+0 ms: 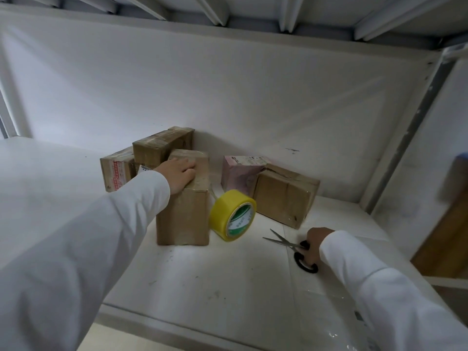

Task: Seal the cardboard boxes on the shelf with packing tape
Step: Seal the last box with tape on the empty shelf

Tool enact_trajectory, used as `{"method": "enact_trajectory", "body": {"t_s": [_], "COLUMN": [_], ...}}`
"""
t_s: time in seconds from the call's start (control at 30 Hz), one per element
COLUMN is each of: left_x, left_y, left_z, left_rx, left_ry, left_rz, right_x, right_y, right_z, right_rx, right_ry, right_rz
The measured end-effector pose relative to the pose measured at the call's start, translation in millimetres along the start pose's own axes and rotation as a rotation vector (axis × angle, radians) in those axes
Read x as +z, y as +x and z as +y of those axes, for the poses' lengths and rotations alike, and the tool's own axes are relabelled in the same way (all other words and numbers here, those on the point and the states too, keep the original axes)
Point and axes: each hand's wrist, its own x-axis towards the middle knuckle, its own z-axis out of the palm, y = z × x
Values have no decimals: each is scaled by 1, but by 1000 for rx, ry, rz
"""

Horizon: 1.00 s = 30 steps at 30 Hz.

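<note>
A tall brown cardboard box [184,216] stands upright on the white shelf [228,279]. My left hand [178,174] lies flat on its taped top, fingers straight. A yellow roll of packing tape [231,215] hangs tilted beside the box's right face, a clear strip running from it up to the box top. My right hand [314,245] grips the black handles of a pair of scissors [288,243], whose blades are spread and lie on the shelf, pointing left toward the roll.
Two taped brown boxes [157,145] [116,171] stand behind the tall one. A pink box [239,173] and a squat brown box [283,196] sit at the back right. The shelf's white back wall and right post [395,158] close in the space.
</note>
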Motion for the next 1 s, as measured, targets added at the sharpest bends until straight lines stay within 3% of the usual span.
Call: {"method": "enact_trajectory", "body": {"t_s": [0.1,0.2,0.27,0.33,0.43,0.53,0.7,1.0], "left_x": [0,-1,-1,-1,0,0,1,1], "left_y": [-1,-1,0,1,2,2,2,3], "left_z": [0,2,1,-1,-2,-2,-3,-5], "left_rx": [-4,5,7,-1,-12,-16,-26,-22], "left_ry": [-7,1,-6,-8,-5,-10,-11,-11], "left_rz": [0,3,-5,-8,-12,-6,-3,3], "right_x": [0,-7,-19,-29,-32,-31,-33,-35], "right_y": [1,-3,-18,-34,-40,-40,-39,-49], "right_z": [8,14,7,-7,-29,-47,-71,-86], "right_rx": [13,-114,-297,-501,-719,-782,-800,-658], "right_ry": [99,687,1146,1337,1190,1105,1173,1228], "right_rz": [73,72,-114,-393,-689,-787,-796,-723]}}
